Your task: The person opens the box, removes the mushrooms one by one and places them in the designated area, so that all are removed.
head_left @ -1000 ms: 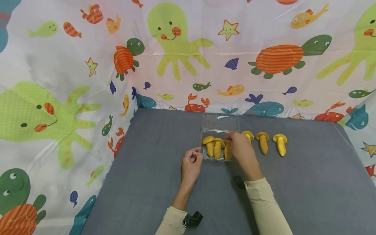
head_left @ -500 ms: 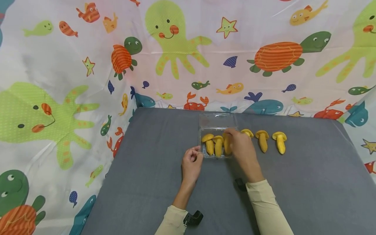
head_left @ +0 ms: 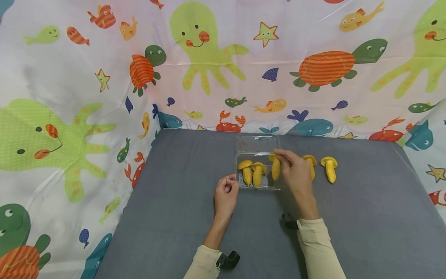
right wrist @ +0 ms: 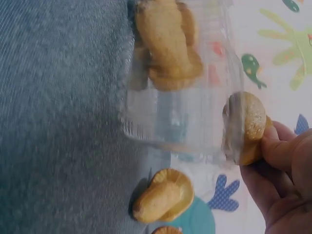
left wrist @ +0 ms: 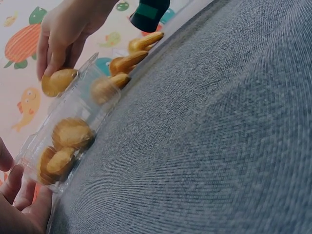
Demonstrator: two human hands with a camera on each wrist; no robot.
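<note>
A clear plastic box (head_left: 258, 187) with its lid (head_left: 258, 143) folded back lies on the grey cloth. Inside, toward the left, are two yellow toy mushrooms, a left one (head_left: 246, 172) and a right one (head_left: 258, 174). My left hand (head_left: 225, 195) holds the box's left front edge between thumb and fingers. Another mushroom (head_left: 275, 167) is pinched by the cap in my right hand (head_left: 296, 172), raised at the box's right side, as the right wrist view shows with that mushroom (right wrist: 251, 129) near the rim.
To the right of the box lie more mushrooms, one (head_left: 330, 169) standing apart and one (head_left: 310, 164) partly covered by my right hand. The left wrist view shows a third (left wrist: 105, 88) through the box wall. A patterned sea-animal curtain (head_left: 223, 77) borders the table (head_left: 167, 217).
My right hand has lifted the mushroom from the box's right part and shifted it slightly right. The left hand stays on the box edge.
</note>
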